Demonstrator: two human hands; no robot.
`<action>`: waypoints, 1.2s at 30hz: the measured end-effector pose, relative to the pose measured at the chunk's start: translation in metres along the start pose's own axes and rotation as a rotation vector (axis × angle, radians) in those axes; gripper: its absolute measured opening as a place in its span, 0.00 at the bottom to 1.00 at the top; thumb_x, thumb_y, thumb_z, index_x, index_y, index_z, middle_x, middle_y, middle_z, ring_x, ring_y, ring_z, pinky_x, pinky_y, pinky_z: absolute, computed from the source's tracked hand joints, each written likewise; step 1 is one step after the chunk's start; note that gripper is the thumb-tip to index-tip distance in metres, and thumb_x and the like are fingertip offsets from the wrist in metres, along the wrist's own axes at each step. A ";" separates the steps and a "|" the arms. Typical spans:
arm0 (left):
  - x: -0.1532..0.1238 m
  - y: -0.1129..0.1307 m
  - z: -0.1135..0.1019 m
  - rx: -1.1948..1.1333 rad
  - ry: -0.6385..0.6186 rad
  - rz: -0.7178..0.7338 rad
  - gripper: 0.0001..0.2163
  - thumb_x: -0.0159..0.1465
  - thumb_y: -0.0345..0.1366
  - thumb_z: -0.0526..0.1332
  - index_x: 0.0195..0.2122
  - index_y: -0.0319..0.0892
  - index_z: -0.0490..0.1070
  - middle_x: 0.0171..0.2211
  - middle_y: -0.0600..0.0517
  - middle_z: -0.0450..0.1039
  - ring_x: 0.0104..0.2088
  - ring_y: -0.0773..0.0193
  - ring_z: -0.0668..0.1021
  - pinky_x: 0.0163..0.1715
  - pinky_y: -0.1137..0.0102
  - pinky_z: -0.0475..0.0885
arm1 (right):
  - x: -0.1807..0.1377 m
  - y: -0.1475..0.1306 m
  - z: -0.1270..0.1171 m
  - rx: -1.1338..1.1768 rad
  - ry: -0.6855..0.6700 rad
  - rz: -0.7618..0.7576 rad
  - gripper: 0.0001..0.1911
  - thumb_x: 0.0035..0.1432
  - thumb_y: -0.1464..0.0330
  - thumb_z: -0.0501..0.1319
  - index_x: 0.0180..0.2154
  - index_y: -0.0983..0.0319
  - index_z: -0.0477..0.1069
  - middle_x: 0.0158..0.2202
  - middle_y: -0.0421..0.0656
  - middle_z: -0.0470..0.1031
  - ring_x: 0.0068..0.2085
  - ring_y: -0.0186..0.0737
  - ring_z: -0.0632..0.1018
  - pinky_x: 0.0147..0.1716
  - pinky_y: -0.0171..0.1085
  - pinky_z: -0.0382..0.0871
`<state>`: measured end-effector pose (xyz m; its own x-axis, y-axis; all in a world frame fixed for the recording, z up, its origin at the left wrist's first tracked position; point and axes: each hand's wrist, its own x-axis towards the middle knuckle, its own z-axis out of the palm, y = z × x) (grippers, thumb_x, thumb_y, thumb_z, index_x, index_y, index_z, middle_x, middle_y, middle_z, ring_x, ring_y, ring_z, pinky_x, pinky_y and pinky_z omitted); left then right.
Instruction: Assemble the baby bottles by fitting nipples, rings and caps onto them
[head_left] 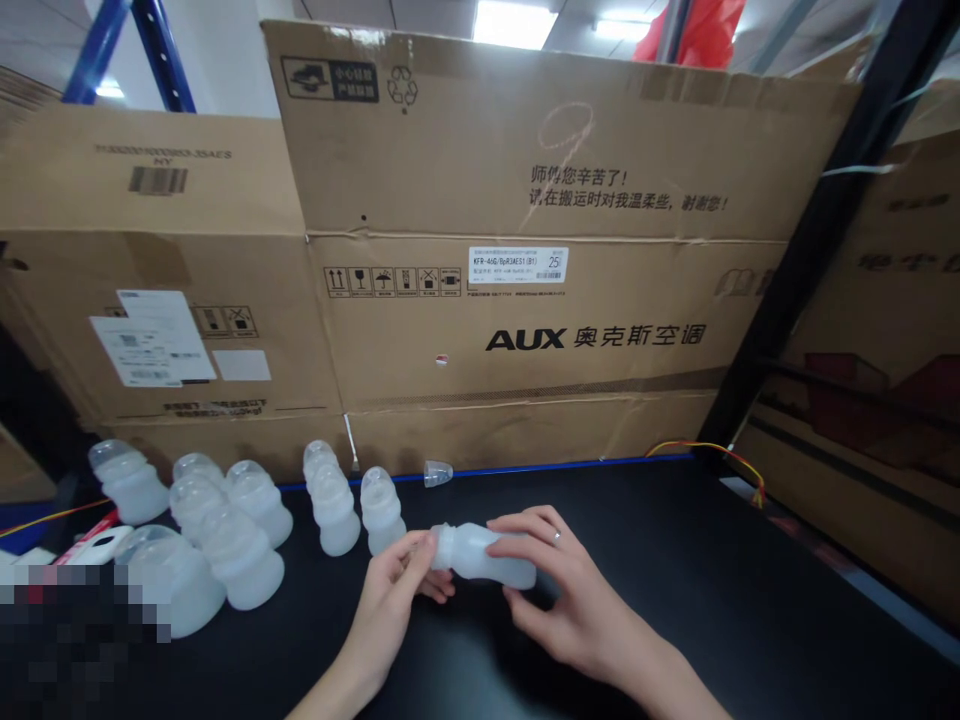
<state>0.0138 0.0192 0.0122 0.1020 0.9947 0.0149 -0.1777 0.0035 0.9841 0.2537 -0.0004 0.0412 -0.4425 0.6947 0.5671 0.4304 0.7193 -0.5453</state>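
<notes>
A translucent white baby bottle (480, 555) lies on its side between my two hands, just above the black table. My left hand (401, 585) is closed round its neck end at the left, fingers partly hidden behind it. Round the bottle's body at the right, my right hand (570, 590) is curled, with a ring on one finger and the thumb below. A small clear cap (438, 473) rests on its side at the table's back edge. Just left of my left hand stands a capped bottle (382, 510).
Several capped bottles (240, 560) stand in a group on the left of the black table (675, 560). Large cardboard (405, 340) walls off the back. A dark metal post (795, 230) and yellow-red wires (720, 450) are at the right.
</notes>
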 end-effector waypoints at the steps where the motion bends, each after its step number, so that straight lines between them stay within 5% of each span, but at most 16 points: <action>1: 0.001 -0.001 0.000 0.003 -0.002 -0.009 0.25 0.61 0.58 0.69 0.35 0.37 0.81 0.24 0.48 0.80 0.26 0.61 0.81 0.29 0.70 0.77 | 0.000 0.000 0.000 -0.017 -0.006 -0.033 0.31 0.54 0.83 0.61 0.55 0.51 0.73 0.59 0.43 0.75 0.55 0.46 0.71 0.55 0.46 0.70; 7: 0.005 -0.004 -0.001 0.010 -0.015 -0.088 0.27 0.59 0.62 0.68 0.27 0.37 0.78 0.20 0.49 0.78 0.21 0.62 0.79 0.24 0.72 0.74 | -0.001 0.000 0.002 0.009 0.005 -0.097 0.26 0.58 0.79 0.64 0.55 0.52 0.76 0.57 0.44 0.78 0.52 0.47 0.74 0.54 0.48 0.71; 11: 0.001 0.005 -0.001 -0.014 -0.025 -0.011 0.21 0.61 0.54 0.71 0.36 0.37 0.83 0.26 0.48 0.80 0.27 0.62 0.79 0.28 0.71 0.76 | 0.000 -0.001 0.006 0.199 0.044 0.248 0.18 0.61 0.62 0.71 0.53 0.54 0.79 0.50 0.47 0.82 0.48 0.49 0.79 0.51 0.47 0.74; 15: -0.003 0.012 -0.003 -0.021 -0.055 0.026 0.20 0.60 0.51 0.73 0.43 0.39 0.84 0.35 0.47 0.82 0.33 0.59 0.80 0.30 0.69 0.78 | 0.007 0.002 0.018 0.625 0.116 0.648 0.24 0.63 0.47 0.64 0.44 0.60 0.82 0.35 0.44 0.79 0.33 0.43 0.78 0.28 0.37 0.73; 21: 0.007 -0.001 -0.007 0.059 0.046 0.072 0.24 0.56 0.52 0.75 0.48 0.41 0.81 0.36 0.48 0.80 0.31 0.60 0.80 0.25 0.69 0.78 | 0.013 0.001 0.019 1.134 0.175 0.704 0.24 0.65 0.49 0.66 0.47 0.63 0.80 0.34 0.44 0.78 0.29 0.37 0.77 0.26 0.34 0.69; 26: 0.002 0.001 -0.002 0.079 0.001 0.088 0.22 0.60 0.56 0.71 0.42 0.39 0.82 0.35 0.46 0.81 0.32 0.57 0.81 0.26 0.67 0.79 | 0.009 0.005 0.014 0.772 0.252 0.584 0.21 0.59 0.54 0.72 0.47 0.60 0.82 0.40 0.46 0.82 0.36 0.43 0.79 0.35 0.39 0.73; 29: -0.006 0.009 0.003 0.054 0.007 0.079 0.24 0.62 0.57 0.68 0.41 0.39 0.83 0.35 0.45 0.81 0.36 0.54 0.82 0.29 0.67 0.81 | 0.005 0.005 0.015 0.492 0.190 0.370 0.17 0.55 0.61 0.76 0.46 0.56 0.83 0.49 0.48 0.82 0.49 0.51 0.80 0.52 0.48 0.71; 32: -0.010 0.015 0.006 0.029 0.082 0.054 0.25 0.58 0.57 0.71 0.43 0.38 0.84 0.34 0.45 0.82 0.36 0.53 0.83 0.29 0.65 0.82 | 0.002 0.002 0.016 0.340 0.105 0.234 0.14 0.54 0.64 0.76 0.44 0.53 0.84 0.54 0.47 0.80 0.54 0.54 0.78 0.59 0.54 0.65; 36: -0.012 0.023 0.006 0.021 0.066 0.055 0.28 0.53 0.54 0.76 0.48 0.39 0.84 0.39 0.43 0.85 0.38 0.50 0.84 0.37 0.62 0.83 | 0.001 0.004 0.019 0.500 0.128 0.396 0.19 0.57 0.58 0.73 0.49 0.54 0.81 0.50 0.47 0.81 0.49 0.51 0.80 0.52 0.49 0.72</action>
<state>0.0143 0.0069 0.0353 0.0276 0.9980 0.0576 -0.1610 -0.0525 0.9856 0.2397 0.0028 0.0279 -0.2154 0.9237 0.3167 0.1094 0.3451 -0.9322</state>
